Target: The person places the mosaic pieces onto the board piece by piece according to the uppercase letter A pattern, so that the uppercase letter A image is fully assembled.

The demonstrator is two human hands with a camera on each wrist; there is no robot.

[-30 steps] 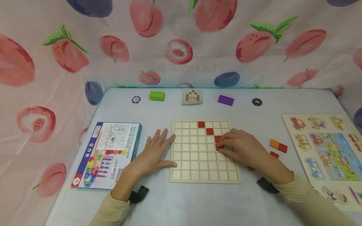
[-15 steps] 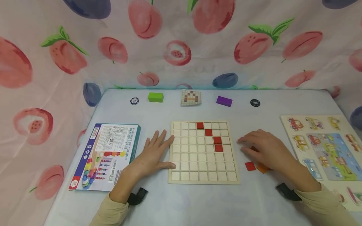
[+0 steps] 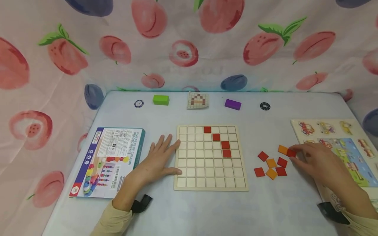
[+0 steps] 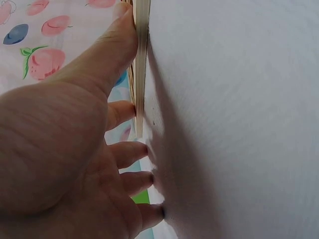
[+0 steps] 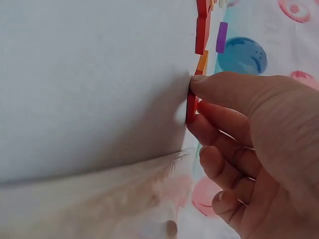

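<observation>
A light wooden grid board (image 3: 195, 177) lies mid-table, with several red square tiles (image 3: 225, 145) set in its upper cells, stepping down to the right. My left hand (image 3: 155, 162) has its fingers spread, with thumb and index fingertip against the board's left edge (image 4: 141, 59). Over at the right, my right hand (image 3: 320, 164) pinches a red tile (image 3: 291, 153) between thumb and index finger; this red tile (image 5: 191, 107) also shows in the right wrist view. An orange tile (image 3: 282, 149) borders it. More loose red (image 3: 259, 172) and orange tiles (image 3: 271, 174) lie between board and hand.
A boxed toy set (image 3: 107, 164) lies left. A vehicle picture puzzle (image 3: 342, 131) sits right, partly under my right arm. Along the back are a green block (image 3: 160, 100), a patterned grid card (image 3: 198, 100), a purple block (image 3: 233, 104) and two chips, one white-and-blue (image 3: 138, 103), one black (image 3: 265, 106).
My right hand has left the red tile on the board and moved right, past the loose tiles, to pinch another red tile. The left hand stays at the board's edge.
</observation>
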